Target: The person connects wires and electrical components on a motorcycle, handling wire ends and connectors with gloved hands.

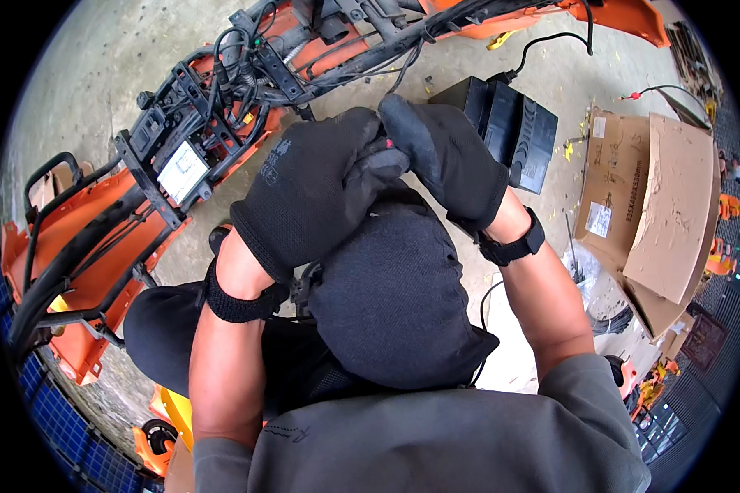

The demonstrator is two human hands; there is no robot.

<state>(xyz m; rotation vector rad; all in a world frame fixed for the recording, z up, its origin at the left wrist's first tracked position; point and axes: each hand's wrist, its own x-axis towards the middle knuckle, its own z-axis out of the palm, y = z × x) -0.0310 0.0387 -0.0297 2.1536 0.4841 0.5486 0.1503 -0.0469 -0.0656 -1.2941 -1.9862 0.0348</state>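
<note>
Both my hands are in black gloves and meet in the upper middle, above my dark-clad knee (pixel 386 304). My left hand (pixel 312 185) is closed, its fingers curled, with a small red bit (pixel 390 144) showing at the fingertips. My right hand (pixel 448 160) is closed beside it, its fingers pressed toward the left ones; whatever they pinch is too small and hidden to name. Just behind my right hand sits a black plastic box (pixel 530 140) with a cable at its top. An orange and black vehicle frame (pixel 90 246) with exposed wiring runs along the left and top.
An open cardboard box (pixel 666 214) lies on the concrete floor (pixel 99 82) at right, with coiled cable (pixel 608 316) and a clear plastic bag near it. Orange and yellow parts (pixel 173 411) lie at lower left. A loose cable with a red end (pixel 633 96) is at upper right.
</note>
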